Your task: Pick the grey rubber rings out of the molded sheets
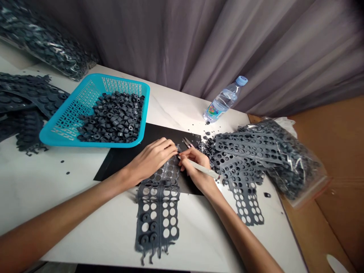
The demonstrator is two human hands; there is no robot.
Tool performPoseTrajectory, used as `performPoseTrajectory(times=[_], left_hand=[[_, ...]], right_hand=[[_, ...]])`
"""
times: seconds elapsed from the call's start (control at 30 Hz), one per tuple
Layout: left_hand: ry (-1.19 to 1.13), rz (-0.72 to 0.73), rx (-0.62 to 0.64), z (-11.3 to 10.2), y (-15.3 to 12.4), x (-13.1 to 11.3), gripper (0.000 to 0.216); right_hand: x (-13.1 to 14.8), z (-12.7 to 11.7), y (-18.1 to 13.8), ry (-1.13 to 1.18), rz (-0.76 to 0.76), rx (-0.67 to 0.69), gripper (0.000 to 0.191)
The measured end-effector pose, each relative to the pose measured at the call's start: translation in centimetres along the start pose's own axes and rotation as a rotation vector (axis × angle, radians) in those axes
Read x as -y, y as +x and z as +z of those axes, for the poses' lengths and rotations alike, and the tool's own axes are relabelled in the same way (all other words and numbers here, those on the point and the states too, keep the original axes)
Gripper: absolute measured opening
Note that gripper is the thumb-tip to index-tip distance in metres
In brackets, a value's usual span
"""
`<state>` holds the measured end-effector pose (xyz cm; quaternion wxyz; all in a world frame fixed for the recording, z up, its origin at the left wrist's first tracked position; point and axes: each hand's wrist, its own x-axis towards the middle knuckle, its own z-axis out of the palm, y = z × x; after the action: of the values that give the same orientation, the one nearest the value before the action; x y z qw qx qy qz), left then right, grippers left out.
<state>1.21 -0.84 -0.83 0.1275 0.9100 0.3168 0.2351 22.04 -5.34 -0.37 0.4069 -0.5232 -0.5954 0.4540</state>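
My left hand (156, 158) rests over the far part of a dark grey rubber sheet (159, 204) full of round holes. Its fingers are bent and pressed together at the sheet's far end; the fingertips are partly hidden. Between the fingers of my right hand (196, 167) is a pale pen-like tool (203, 168), its tip close to my left fingertips. The sheet runs across a black mat (119, 161) towards me, and a few ring-shaped rubber pieces (145, 239) sit in its near end. Just beyond my right hand lie small scissors (187, 142).
A blue basket (48, 141) with many rubber pieces stands at left, near more sheets (25, 94) and a full plastic bag (51, 45). On the right are punched sheets (247, 151), loose bits and another bag (298, 167). A water bottle (224, 100) stands by the curtain (170, 45).
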Motion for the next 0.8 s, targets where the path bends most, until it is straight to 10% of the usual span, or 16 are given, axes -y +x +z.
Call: performPoseTrajectory(times=[0.23, 0.47, 0.8], left_hand=[[-0.525, -0.292, -0.484, -2.5, 1.3, -2.2, 0.018], [-1.364, -0.717, -0.078, -2.4, -0.5, -2.5, 0.031], [-1.563, -0.722, 0.012, -3.1, -0.8, -3.6, 0.03]], right_hand=[[-0.2, 0.2, -0.3, -0.063, -0.024, -0.03, 0.015], [0.2, 0.0, -0.6, 0.044, -0.06, -0.205, 0.023], [0.9, -0.3, -1.1, -0.173, -0.126, -0.25, 0.03]])
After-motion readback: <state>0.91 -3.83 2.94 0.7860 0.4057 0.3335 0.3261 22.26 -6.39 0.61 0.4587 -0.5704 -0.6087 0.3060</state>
